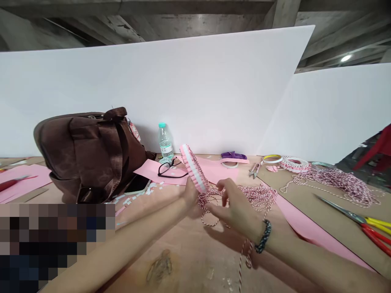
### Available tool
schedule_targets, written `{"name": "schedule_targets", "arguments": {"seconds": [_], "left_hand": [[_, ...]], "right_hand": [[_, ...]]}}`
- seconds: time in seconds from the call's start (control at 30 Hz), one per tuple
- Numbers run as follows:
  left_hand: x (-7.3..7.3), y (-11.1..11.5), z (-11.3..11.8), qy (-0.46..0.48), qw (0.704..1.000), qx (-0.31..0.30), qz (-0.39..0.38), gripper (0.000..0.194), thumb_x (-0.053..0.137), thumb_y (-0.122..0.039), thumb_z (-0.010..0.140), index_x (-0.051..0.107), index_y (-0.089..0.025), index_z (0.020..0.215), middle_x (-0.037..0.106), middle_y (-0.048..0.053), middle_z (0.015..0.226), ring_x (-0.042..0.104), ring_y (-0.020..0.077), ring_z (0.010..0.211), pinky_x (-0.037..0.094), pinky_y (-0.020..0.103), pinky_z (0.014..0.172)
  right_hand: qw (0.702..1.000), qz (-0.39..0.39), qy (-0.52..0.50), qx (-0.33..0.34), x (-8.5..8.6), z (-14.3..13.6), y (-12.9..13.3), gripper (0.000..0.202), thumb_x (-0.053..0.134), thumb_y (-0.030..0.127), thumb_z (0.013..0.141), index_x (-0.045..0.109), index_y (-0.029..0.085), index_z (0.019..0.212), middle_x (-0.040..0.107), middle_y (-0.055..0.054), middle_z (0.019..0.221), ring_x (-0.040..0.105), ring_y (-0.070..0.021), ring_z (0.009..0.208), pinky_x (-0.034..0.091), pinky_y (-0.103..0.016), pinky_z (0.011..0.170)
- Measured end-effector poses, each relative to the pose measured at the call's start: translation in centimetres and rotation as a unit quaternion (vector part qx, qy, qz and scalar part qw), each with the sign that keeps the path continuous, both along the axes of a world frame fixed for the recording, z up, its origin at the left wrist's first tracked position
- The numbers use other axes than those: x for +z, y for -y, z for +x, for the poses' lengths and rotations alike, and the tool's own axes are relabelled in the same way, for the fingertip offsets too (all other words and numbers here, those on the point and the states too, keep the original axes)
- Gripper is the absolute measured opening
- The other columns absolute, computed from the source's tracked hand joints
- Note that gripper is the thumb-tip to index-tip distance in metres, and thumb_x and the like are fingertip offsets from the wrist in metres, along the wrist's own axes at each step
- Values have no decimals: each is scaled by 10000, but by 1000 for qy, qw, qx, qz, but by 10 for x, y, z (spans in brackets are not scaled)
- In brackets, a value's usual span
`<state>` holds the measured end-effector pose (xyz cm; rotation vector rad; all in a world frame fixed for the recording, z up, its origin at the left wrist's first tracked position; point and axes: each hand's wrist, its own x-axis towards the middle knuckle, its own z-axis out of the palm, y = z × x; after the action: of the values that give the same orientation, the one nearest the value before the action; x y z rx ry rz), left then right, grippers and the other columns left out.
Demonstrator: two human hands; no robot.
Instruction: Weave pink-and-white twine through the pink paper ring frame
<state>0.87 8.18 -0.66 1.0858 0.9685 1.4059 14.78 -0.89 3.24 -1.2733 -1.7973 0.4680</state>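
Observation:
My left hand [191,193] is closed round the lower end of a pink-and-white band [193,169], which is tilted upright. The band has pleated pink edges, a white strip along its middle and red-and-white cord along its right side. My right hand [233,205] is just right of the band, thumb and fingers curved and apart, with no object visible between them. A loose heap of red-and-white twisted cord [256,195] lies behind and under my right hand. Strands of cord [241,264] hang or lie below the right wrist, toward the front.
A brown backpack [88,154] stands left, near a phone [138,184], glasses [172,174] and a water bottle [165,142]. Scissors [351,213], thread snips [254,170], a tape roll [272,158] and more cord [342,183] lie right. A white panel [198,89] stands behind.

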Motion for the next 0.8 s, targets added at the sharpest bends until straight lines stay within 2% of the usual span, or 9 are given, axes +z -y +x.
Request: {"name": "schedule_targets", "arguments": {"seconds": [0.07,0.13,0.27,0.37,0.47,0.53,0.6,0.7,0.8], "left_hand": [[2,-2,1,-18,1000,13,8,227,601,-363,813,554,-151,750,544,-9,644,494,119,587,419,246,557],[3,-4,1,-35,999,22,17,234,594,-385,794,544,-162,743,542,-10,640,492,134,604,405,250,570],[3,-7,1,-69,996,20,45,317,505,-485,818,561,-174,855,601,19,802,536,166,743,425,265,690],[7,-6,2,-95,993,-8,63,337,543,-495,790,547,-167,708,570,4,683,509,154,667,394,242,639],[12,0,5,-186,976,-74,85,293,587,-439,783,571,-161,691,519,-22,585,464,136,573,331,228,551],[16,7,7,-288,941,-125,126,231,572,-383,812,624,-165,757,566,-8,648,496,143,621,343,229,574],[19,13,7,-378,895,-154,181,238,538,-361,849,653,-176,752,606,13,695,520,156,663,363,242,599],[20,19,5,-472,820,-162,279,274,463,-334,906,655,-192,772,624,35,750,543,168,726,394,262,647],[19,21,3,-519,762,-131,363,219,414,-239,919,607,-188,829,604,54,846,538,170,801,425,283,706]], "right_hand": [[999,-13,-36,8,-5,-15,-6,366,663,366,711,466,210,976,572,-12,817,539,-158,628,417,-299,568],[996,-29,-85,2,-8,-17,-18,311,646,374,735,475,210,938,588,-15,813,559,-166,647,438,-303,569],[978,-33,-204,-18,-11,9,-43,243,601,421,792,492,209,840,586,-17,796,594,-182,705,475,-297,563],[936,-73,-344,-6,-17,36,-52,282,633,452,774,515,212,864,574,2,816,622,-174,736,516,-285,572],[862,-120,-493,14,-26,57,-57,285,717,396,719,540,204,832,585,26,768,639,-144,696,555,-275,638],[802,-139,-581,22,-31,67,-60,283,773,324,665,539,199,763,601,30,707,653,-144,680,570,-266,653],[759,-141,-636,20,-34,76,-65,277,796,267,631,547,198,731,625,26,679,667,-150,685,581,-259,659],[722,-144,-676,12,-36,85,-73,223,778,214,637,578,184,731,657,1,669,666,-139,658,584,-233,648],[689,-153,-708,12,-37,89,-79,162,732,181,668,571,179,683,655,-12,627,655,-128,613,578,-209,618]]}}
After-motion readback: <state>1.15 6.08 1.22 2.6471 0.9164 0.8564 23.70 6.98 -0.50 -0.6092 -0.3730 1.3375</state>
